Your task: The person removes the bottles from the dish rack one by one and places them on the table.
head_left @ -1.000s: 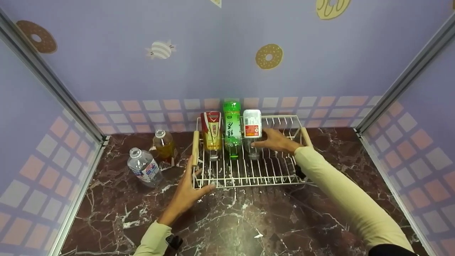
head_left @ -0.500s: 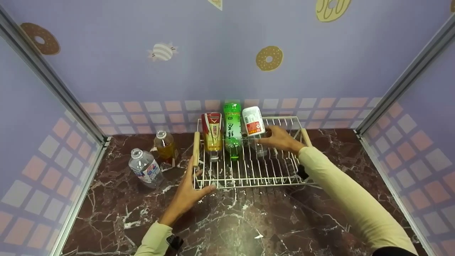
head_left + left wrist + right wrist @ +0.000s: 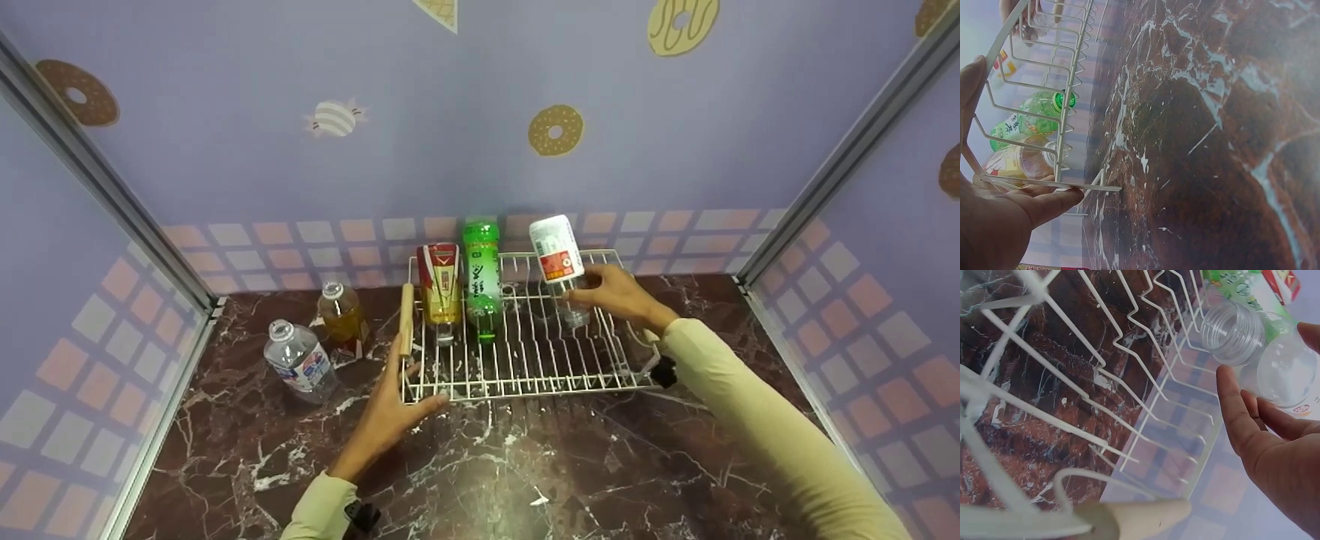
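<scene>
My right hand (image 3: 619, 296) grips a clear bottle with a white and red label (image 3: 556, 247). The bottle is tilted, its neck down, over the right half of a white wire dish rack (image 3: 525, 386). In the right wrist view, its clear threaded mouth (image 3: 1233, 332) points toward the wires. At the rack's front left corner my left hand (image 3: 390, 401) holds the frame, thumb and fingers on either side of the wire (image 3: 1044, 183). A green bottle (image 3: 484, 281) and a red and yellow bottle (image 3: 440, 285) lean neck-down in the rack's left half.
Left of the rack, a clear bottle with a blue and red label (image 3: 302, 364) and a bottle of amber liquid (image 3: 343, 319) stand upright, both uncapped. Wooden handles (image 3: 406, 319) flank the rack. Purple walls (image 3: 450, 150) enclose the dark marbled counter (image 3: 510, 465).
The right hand has shifted the white and red labelled bottle rightward, away from the green bottle, and the bottle has gone from upright to tilted. The left hand stays at the rack corner.
</scene>
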